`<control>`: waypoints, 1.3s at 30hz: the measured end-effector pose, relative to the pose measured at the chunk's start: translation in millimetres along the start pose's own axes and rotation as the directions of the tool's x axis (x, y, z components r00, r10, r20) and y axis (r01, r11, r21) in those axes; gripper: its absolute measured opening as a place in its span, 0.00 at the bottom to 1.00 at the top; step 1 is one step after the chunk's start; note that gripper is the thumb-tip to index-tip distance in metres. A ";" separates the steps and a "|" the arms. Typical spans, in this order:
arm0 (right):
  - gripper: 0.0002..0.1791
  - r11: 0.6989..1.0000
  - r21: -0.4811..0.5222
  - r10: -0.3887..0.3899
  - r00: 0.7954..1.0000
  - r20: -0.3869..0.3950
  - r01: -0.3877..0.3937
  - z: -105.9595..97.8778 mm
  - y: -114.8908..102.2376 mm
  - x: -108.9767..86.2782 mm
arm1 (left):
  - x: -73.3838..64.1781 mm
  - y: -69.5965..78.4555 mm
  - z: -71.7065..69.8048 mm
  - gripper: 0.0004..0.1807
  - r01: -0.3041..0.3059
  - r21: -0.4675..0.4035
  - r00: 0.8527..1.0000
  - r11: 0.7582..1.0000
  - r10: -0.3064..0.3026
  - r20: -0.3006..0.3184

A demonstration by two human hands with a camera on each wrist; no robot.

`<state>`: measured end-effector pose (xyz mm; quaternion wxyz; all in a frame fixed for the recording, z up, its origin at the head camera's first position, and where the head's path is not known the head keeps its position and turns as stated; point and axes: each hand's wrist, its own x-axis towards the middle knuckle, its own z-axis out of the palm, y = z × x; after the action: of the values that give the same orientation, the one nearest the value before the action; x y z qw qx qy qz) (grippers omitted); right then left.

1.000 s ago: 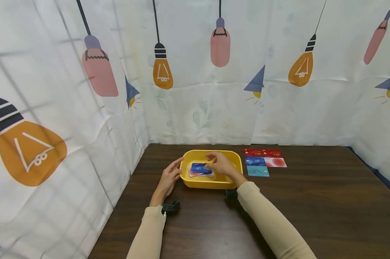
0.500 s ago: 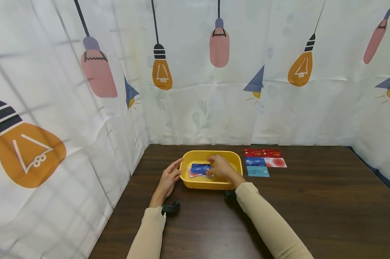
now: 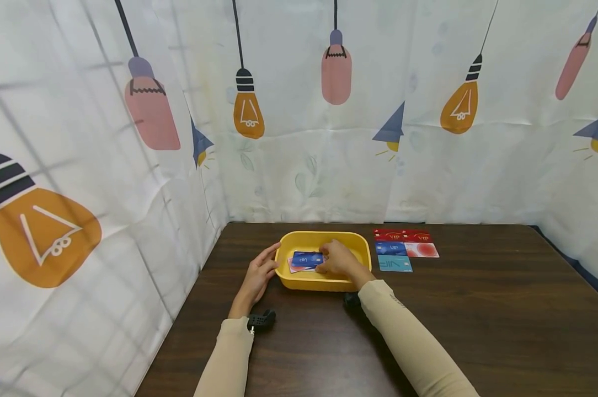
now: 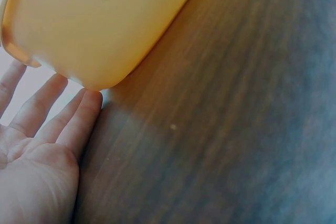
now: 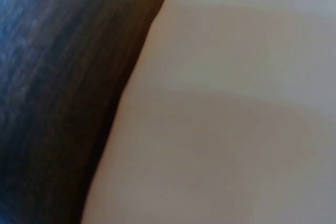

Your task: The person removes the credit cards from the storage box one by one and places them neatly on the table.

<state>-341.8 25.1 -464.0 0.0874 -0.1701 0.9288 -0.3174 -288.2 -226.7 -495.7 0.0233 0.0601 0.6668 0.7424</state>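
Observation:
A yellow plastic basin (image 3: 299,284) stands on the dark wooden table, with a blue VIP card (image 3: 306,259) lying inside over a pink-and-white card (image 3: 294,269). My right hand (image 3: 341,260) reaches into the basin, thumb and fingers pinching the blue card's right end, which they partly cover. On the left, my left hand (image 3: 259,275) steadies the basin's end with extended fingers. Seen from the left wrist, the fingertips of that hand (image 4: 42,145) touch the outer wall of the basin (image 4: 105,35). The right wrist view shows only blurred skin and table.
Right of the basin, several cards lie in rows: two red VIP cards (image 3: 388,235), a blue card (image 3: 391,249), a pink-and-white card (image 3: 421,250) and a teal card (image 3: 395,263). Patterned white cloth (image 3: 304,182) hangs behind and left of the table (image 3: 478,309).
My right hand has shifted slightly, its thumb lowering toward me and its fingers closing around the right end of the blue card. The left hand and basin stay in place.

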 end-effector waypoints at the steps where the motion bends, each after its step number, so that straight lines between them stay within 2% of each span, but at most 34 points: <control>1: 0.31 1.000 -0.006 -0.001 1.000 -0.002 0.001 0.1 -0.1 -0.1 | -0.1 -0.2 -0.1 0.30 -0.004 0.002 1.000 1.000 0.004 0.003; 8: 0.28 0.999 -0.036 -0.010 1.000 -0.009 0.010 0.2 -0.8 -0.2 | 1.0 -1.1 -0.4 0.30 -0.019 -0.005 1.000 1.000 0.019 0.011; 14: 0.28 0.998 -0.053 -0.022 1.000 -0.018 0.021 0.7 -0.3 0.3 | 0.3 -0.9 -0.5 0.30 -0.008 -0.004 1.000 1.000 0.008 -0.002; 21: 0.30 1.000 -0.015 -0.007 1.000 -0.023 0.006 -1.9 -1.6 -0.7 | 0.7 -2.1 -0.7 0.30 0.003 -0.011 1.000 1.000 -0.003 -0.010; 31: 0.28 0.998 0.021 -0.052 0.998 -0.045 0.053 -4.7 -1.6 1.2 | 1.2 0.2 -0.6 0.31 -0.006 -0.004 1.000 1.000 0.006 0.009; 39: 0.28 0.996 0.067 -0.047 0.997 -0.063 0.052 -5.2 -2.2 1.1 | -0.7 0.4 -0.3 0.30 -0.008 -0.010 1.000 1.000 0.009 0.010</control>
<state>-343.7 26.0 -458.7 0.0570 -0.1802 0.9150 -0.3564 -287.5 -227.1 -495.4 0.0239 0.0666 0.6628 0.7454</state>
